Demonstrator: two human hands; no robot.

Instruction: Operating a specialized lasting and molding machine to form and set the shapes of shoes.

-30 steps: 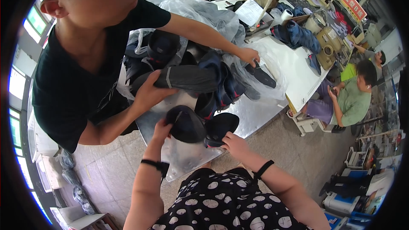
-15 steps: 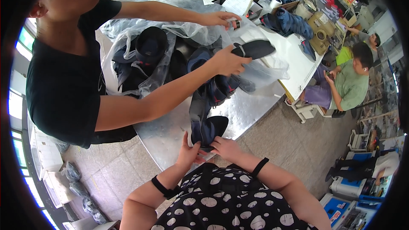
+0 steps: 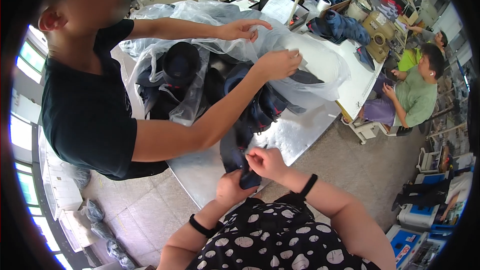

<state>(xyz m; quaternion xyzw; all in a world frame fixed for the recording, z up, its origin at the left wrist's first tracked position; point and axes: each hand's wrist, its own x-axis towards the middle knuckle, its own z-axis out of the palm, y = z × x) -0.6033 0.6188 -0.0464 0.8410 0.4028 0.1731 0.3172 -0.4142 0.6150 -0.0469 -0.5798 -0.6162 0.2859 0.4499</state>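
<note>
A dark navy shoe upper (image 3: pixel 250 180) is in front of me at the near corner of the metal table. My left hand (image 3: pixel 232 189) wraps round its lower left side. My right hand (image 3: pixel 270 163) is closed in a pinch at its upper right edge; what lies between the fingertips is too small to make out. More dark blue shoe uppers (image 3: pixel 260 107) stretch in a row away from me, the nearest touching or close to the one I hold. A co-worker's forearm (image 3: pixel 200 135) reaches across above them.
A person in a black shirt (image 3: pixel 90 115) stands at left, hands over a clear plastic bag (image 3: pixel 320 65) with a black flat piece (image 3: pixel 305 77) under it. Dark shoe uppers (image 3: pixel 181 65) lie in plastic on the metal table (image 3: pixel 200 175). A seated person (image 3: pixel 417 95) is at right by a white table (image 3: pixel 357 82).
My right hand has moved up and closed into a pinch; my left hand has closed round the shoe upper, which has turned. The co-worker has let go of the black piece over the bag.
</note>
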